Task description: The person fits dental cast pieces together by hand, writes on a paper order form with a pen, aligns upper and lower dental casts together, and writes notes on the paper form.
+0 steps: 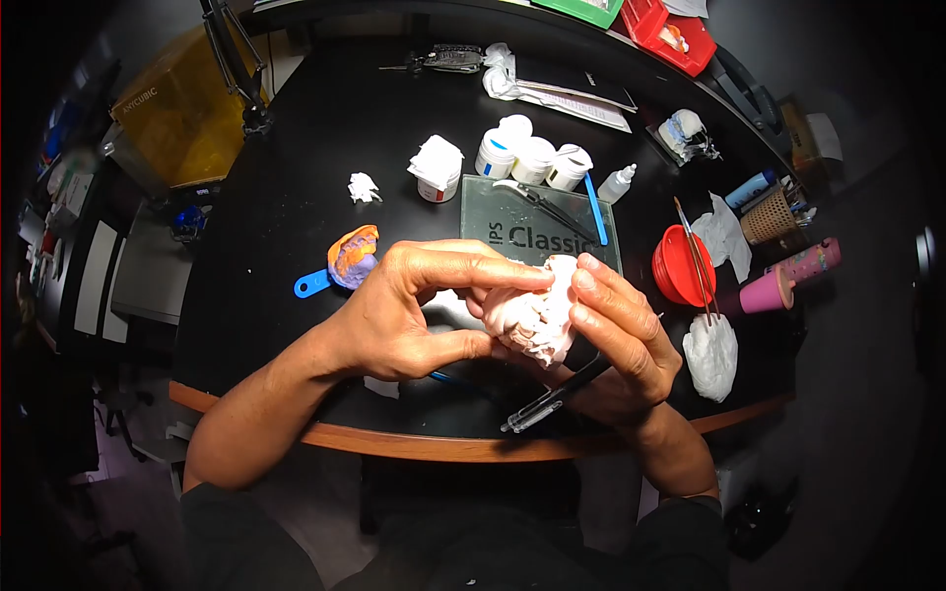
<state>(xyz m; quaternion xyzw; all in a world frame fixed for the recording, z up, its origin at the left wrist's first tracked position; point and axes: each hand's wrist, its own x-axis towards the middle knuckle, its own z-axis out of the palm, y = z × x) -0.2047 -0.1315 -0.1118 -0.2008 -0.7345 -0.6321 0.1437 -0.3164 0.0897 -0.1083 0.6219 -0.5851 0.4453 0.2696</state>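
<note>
Above the desk's front edge, both hands hold a pale pinkish, lumpy dental cast. My left hand is closed on it from the left, index finger over the top and thumb along the lower side. My right hand presses its fingertips to the cast's right side. A dark, slim pen-like tool sticks out from beneath my right hand; whether that hand grips it is hidden. Left of my left hand lies an impression tray filled with orange and purple material.
Behind the hands, a glass slab carries a dark-handled knife and a blue spatula. Several white jars stand beyond it. At right are a red bowl, a brush, tissue and a pink cup.
</note>
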